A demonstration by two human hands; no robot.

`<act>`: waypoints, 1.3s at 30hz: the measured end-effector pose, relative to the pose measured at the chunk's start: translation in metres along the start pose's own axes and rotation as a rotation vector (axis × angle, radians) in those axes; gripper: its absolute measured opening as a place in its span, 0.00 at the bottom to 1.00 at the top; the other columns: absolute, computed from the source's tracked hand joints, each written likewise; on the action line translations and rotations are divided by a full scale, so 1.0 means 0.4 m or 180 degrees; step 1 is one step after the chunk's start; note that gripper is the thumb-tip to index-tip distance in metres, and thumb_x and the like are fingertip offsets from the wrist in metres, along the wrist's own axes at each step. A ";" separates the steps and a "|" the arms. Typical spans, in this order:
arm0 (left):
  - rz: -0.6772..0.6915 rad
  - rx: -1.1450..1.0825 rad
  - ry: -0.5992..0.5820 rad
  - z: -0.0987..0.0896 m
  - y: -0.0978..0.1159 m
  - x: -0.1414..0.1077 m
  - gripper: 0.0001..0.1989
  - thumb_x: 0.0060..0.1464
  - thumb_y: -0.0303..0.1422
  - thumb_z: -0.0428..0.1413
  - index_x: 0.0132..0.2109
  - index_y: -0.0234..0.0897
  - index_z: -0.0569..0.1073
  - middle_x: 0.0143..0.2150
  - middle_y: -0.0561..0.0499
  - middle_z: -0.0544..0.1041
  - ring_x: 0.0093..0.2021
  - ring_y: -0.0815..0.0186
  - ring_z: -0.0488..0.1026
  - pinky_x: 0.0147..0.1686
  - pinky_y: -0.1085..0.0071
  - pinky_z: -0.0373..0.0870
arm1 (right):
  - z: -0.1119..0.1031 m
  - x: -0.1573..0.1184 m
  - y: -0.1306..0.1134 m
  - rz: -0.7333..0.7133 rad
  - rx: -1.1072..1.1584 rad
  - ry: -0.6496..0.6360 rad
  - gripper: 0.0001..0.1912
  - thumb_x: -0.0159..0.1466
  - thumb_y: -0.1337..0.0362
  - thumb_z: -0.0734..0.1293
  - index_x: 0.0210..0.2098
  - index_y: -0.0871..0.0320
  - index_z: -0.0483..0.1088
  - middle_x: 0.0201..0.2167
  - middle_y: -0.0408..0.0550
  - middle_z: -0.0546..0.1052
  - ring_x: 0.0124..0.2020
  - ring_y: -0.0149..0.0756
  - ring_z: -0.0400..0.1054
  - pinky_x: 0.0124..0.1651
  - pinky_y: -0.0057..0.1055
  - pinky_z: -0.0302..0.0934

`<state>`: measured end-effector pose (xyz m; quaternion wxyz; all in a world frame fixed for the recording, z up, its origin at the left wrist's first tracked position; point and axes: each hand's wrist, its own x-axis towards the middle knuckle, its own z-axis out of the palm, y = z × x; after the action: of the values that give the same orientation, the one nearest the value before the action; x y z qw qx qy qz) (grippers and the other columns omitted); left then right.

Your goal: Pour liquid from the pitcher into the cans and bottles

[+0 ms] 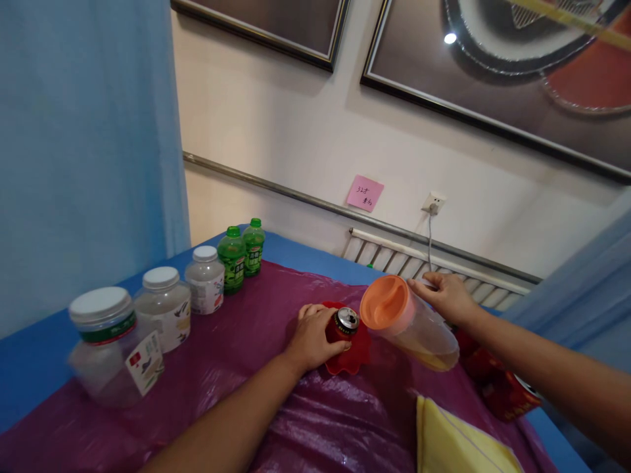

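My left hand (315, 338) is wrapped round a red drink can (346, 320) with an opened top. The can stands in a red scalloped dish (352, 358) on the purple plastic sheet. My right hand (446, 295) grips a clear plastic pitcher (428, 332) by its handle side. Its orange lid (387, 302) faces the can, and the pitcher is tilted toward it. A little yellowish liquid lies low in the pitcher. No stream between pitcher and can can be made out.
Along the left stand clear jars with white lids (160, 305) and two green bottles (231, 259). More red cans (507, 391) are under my right forearm. A folded yellow cloth (458, 437) lies at the front. Behind the table are a radiator (389, 255) and a plugged-in cable (430, 240).
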<state>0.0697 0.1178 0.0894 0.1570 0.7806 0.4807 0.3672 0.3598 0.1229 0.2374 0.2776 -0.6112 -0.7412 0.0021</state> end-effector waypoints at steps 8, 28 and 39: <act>0.0046 -0.0020 0.0013 -0.001 0.001 -0.001 0.34 0.40 0.45 0.71 0.56 0.47 0.75 0.51 0.49 0.78 0.54 0.50 0.69 0.58 0.54 0.58 | -0.001 -0.002 0.002 -0.0024 0.0050 -0.0012 0.28 0.62 0.42 0.62 0.18 0.53 0.49 0.16 0.37 0.50 0.20 0.27 0.45 0.24 0.31 0.38; 0.0046 0.0063 -0.0009 0.001 0.004 -0.001 0.34 0.40 0.45 0.71 0.55 0.45 0.75 0.52 0.48 0.78 0.55 0.49 0.69 0.58 0.54 0.58 | -0.010 -0.003 0.003 0.0031 0.0032 -0.0073 0.28 0.62 0.42 0.63 0.19 0.54 0.49 0.16 0.36 0.50 0.20 0.26 0.45 0.25 0.30 0.38; 0.0057 -0.0003 -0.0010 -0.001 0.003 -0.003 0.33 0.40 0.46 0.71 0.54 0.47 0.75 0.50 0.49 0.78 0.54 0.50 0.69 0.58 0.55 0.58 | -0.009 -0.005 0.005 -0.0046 -0.0038 -0.0016 0.28 0.62 0.42 0.63 0.19 0.53 0.49 0.16 0.37 0.51 0.20 0.27 0.46 0.24 0.30 0.38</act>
<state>0.0700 0.1163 0.0899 0.1549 0.7854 0.4732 0.3676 0.3633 0.1203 0.2392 0.2721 -0.6075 -0.7462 -0.0028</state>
